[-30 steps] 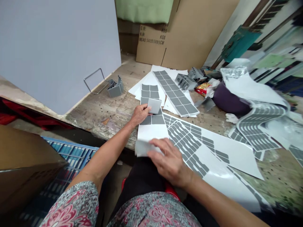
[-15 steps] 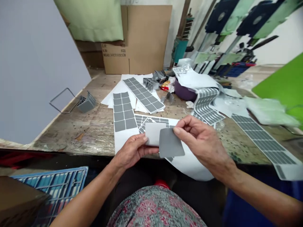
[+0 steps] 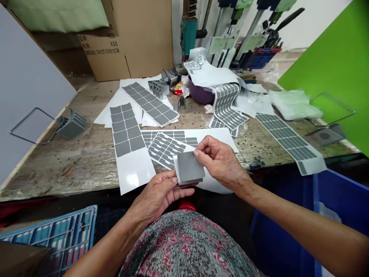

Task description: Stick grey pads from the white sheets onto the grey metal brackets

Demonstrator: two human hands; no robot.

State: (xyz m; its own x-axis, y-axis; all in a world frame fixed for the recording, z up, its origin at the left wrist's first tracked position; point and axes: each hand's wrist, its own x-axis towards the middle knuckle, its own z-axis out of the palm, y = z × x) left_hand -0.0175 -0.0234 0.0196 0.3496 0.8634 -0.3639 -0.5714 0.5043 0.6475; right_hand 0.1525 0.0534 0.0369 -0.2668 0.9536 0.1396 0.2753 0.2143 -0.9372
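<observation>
My left hand (image 3: 155,194) cradles a small stack of grey square pads (image 3: 188,168) from below, fingers curled round its near edge. My right hand (image 3: 220,161) pinches the stack's top right corner with thumb and fingers. Both hands hover over the near edge of the wooden workbench (image 3: 86,157). Just behind them lie a white backing sheet with large grey squares (image 3: 125,129) and a sheet of small grey strips (image 3: 165,146).
More grey sticker sheets (image 3: 288,138) are spread over the bench, with a purple bowl (image 3: 201,94), folded grey pieces (image 3: 70,125) at the left and cardboard boxes (image 3: 132,38) behind. A blue crate (image 3: 57,234) sits low left, a blue bin (image 3: 340,200) at right, beside a green panel (image 3: 331,65).
The view swung right. My two hands came together: the grey pad that my right hand held apart now lies on the stack in my left hand.
</observation>
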